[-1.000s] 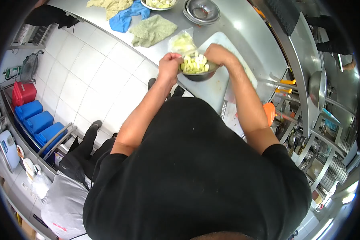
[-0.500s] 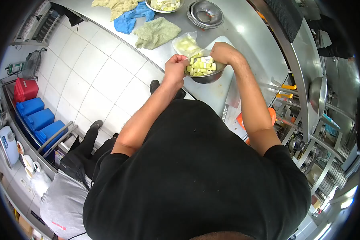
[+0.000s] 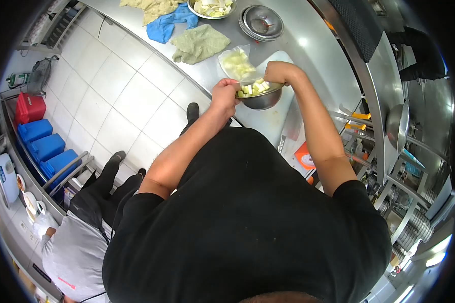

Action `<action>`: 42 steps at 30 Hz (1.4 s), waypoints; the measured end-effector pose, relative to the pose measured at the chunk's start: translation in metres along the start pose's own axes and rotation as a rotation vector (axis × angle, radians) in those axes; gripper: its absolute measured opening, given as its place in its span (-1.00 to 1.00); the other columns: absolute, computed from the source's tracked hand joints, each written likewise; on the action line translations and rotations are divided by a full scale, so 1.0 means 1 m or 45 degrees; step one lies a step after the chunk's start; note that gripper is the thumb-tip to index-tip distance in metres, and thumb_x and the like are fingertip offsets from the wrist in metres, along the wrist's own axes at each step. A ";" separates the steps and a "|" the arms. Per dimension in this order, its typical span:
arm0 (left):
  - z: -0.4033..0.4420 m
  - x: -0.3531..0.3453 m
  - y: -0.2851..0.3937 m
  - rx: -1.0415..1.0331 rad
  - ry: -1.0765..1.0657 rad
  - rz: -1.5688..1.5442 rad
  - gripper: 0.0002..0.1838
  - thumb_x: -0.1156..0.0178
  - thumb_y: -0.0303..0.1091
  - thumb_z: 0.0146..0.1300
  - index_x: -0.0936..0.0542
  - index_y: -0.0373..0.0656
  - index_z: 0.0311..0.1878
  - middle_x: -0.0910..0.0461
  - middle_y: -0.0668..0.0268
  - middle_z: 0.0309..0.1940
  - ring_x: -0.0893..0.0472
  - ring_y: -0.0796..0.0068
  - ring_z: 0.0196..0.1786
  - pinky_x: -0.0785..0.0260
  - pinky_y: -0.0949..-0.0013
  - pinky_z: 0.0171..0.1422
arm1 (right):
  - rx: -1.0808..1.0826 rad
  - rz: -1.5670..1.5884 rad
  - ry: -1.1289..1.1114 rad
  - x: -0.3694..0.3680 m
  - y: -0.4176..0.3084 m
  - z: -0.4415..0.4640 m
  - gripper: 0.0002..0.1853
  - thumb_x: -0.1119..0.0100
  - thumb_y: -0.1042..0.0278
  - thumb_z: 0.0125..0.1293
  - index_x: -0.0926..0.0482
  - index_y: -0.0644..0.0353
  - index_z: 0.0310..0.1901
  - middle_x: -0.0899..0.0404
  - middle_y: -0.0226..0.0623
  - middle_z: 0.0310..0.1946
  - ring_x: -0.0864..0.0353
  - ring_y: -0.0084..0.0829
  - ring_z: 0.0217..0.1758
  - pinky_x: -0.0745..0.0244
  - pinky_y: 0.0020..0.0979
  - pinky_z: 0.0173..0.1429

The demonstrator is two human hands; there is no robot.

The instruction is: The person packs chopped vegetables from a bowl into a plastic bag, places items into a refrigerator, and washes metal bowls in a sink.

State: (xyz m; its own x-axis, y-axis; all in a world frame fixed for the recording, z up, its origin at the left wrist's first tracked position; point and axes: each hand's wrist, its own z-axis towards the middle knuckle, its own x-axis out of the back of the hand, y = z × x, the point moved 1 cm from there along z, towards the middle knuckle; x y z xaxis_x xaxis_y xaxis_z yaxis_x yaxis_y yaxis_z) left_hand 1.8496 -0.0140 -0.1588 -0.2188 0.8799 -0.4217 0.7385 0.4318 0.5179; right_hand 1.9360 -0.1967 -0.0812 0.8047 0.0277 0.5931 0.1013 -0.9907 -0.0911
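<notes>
The metal bowl, part filled with pale green cut pieces, is over the cutting board on the steel surface; whether its base touches the board cannot be told. Taking the bowl as the clock's centre, the left hand sits at nine o'clock, its fingers closed on the rim, and the right hand is at one to two o'clock, its fingers curled down and seemingly gripping the rim there, the tips hidden. A clear plastic bag with more pale pieces lies at eleven o'clock, its near end reaching the bowl; whether either hand also pinches the film cannot be made out. A green cloth lies at ten o'clock and nested bowls stand at twelve. The bowl should be stiff and light in itself, with most of the load coming from the pieces; its smooth wall could be slippery if wet, so the rim, taken at nine and three o'clock, looks the surest hold. The bag should be limp and its film apt to slide, best held by both edges of its near end. The pieces look firm but loose, likely to roll if the bowl tips far.
</notes>
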 end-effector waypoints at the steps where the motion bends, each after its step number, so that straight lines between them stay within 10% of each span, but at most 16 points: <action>1: 0.005 -0.001 0.002 0.025 0.025 0.018 -0.82 -0.17 -0.62 0.19 -0.49 -0.15 -0.18 -0.53 0.31 -0.33 -0.53 0.51 -0.38 -0.33 0.47 -0.40 | -0.003 -0.034 -0.095 0.009 -0.006 0.000 -0.69 -0.11 0.38 0.04 -0.74 0.39 -0.27 -0.72 0.14 -0.29 -0.75 0.00 -0.25 -0.59 -0.12 -0.14; 8: -0.009 -0.011 0.019 -0.067 -0.051 -0.159 -0.85 -0.17 -0.54 0.22 -0.49 -0.08 -0.17 -0.53 0.35 -0.33 -0.51 0.49 -0.34 -0.29 0.40 -0.37 | 0.065 -0.070 0.280 0.020 0.014 0.006 -0.68 -0.17 0.23 0.11 -0.72 0.39 -0.37 -0.67 0.18 -0.39 -0.71 0.00 -0.36 -0.56 -0.06 -0.22; 11: 0.006 -0.002 0.001 0.002 0.003 -0.155 -0.85 -0.16 -0.53 0.23 -0.48 -0.08 -0.17 -0.53 0.36 -0.35 -0.50 0.49 -0.37 -0.27 0.40 -0.40 | -0.061 0.004 -0.056 0.017 -0.011 -0.008 -0.69 -0.18 0.25 0.12 -0.72 0.39 -0.38 -0.67 0.17 -0.38 -0.71 0.01 -0.34 -0.56 -0.08 -0.19; 14: 0.008 -0.004 0.000 -0.017 0.052 -0.095 -0.86 -0.16 -0.53 0.24 -0.48 -0.08 -0.18 -0.53 0.35 -0.34 -0.49 0.50 -0.39 -0.26 0.40 -0.42 | 0.328 -0.187 0.156 0.003 0.014 0.016 -0.70 -0.19 0.26 0.13 -0.72 0.39 -0.36 -0.67 0.18 -0.38 -0.71 0.01 -0.34 -0.56 -0.08 -0.18; 18: -0.010 -0.012 0.017 0.003 -0.048 -0.144 -0.82 -0.14 -0.58 0.23 -0.45 -0.09 -0.14 -0.52 0.35 -0.34 -0.49 0.51 -0.36 -0.26 0.40 -0.37 | -0.043 -0.111 0.054 0.023 0.004 0.012 -0.67 -0.23 0.37 0.00 -0.74 0.40 -0.22 -0.71 0.17 -0.19 -0.76 0.02 -0.15 -0.60 -0.09 -0.07; 42: -0.004 0.004 0.015 0.069 0.039 -0.081 -0.85 -0.19 -0.50 0.25 -0.50 -0.04 -0.17 -0.51 0.42 -0.32 -0.48 0.57 -0.32 -0.27 0.41 -0.34 | 0.024 -0.107 0.064 0.013 -0.009 0.028 -0.71 -0.19 0.27 0.16 -0.73 0.37 -0.30 -0.70 0.13 -0.38 -0.72 -0.01 -0.30 -0.56 -0.10 -0.16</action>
State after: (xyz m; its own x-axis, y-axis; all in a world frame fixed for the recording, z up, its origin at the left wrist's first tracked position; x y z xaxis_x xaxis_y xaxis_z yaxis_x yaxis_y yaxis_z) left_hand 1.8569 -0.0031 -0.1497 -0.2852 0.8572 -0.4288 0.7559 0.4762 0.4492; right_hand 1.9621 -0.1841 -0.0950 0.7628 0.1034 0.6383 0.1785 -0.9824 -0.0541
